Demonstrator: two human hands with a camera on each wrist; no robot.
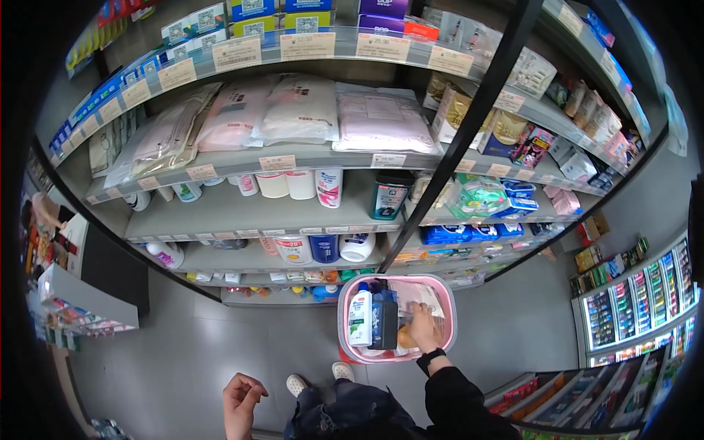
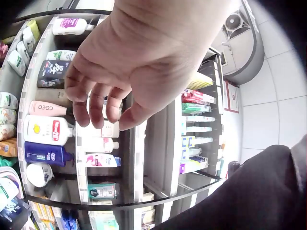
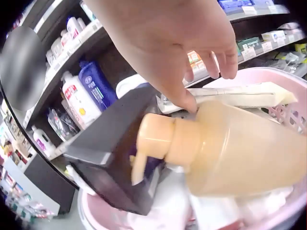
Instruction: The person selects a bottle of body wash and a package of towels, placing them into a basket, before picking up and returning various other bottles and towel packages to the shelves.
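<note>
A pink basket (image 1: 343, 323) stands on the floor in front of the shelves. Inside it are a white bottle (image 1: 359, 315), a dark bottle (image 1: 384, 320) and a peach pump bottle (image 3: 235, 148) lying on its side. My right hand (image 1: 423, 324) reaches down into the basket. In the right wrist view this hand (image 3: 204, 81) hovers over the peach bottle with fingers relaxed, and the thumb tip touches the bottle's shoulder. A dark box (image 3: 112, 148) lies beside the pump. My left hand (image 1: 242, 397) hangs at my side, its fingers (image 2: 96, 112) loosely curled and holding nothing.
Store shelves (image 1: 293, 220) hold bottles, tubs and soft packs right behind the basket. A black upright post (image 1: 455, 147) crosses the shelving. More shelving (image 1: 638, 301) stands at the right and a low rack (image 1: 81, 293) at the left. Grey floor lies around my feet (image 1: 297, 383).
</note>
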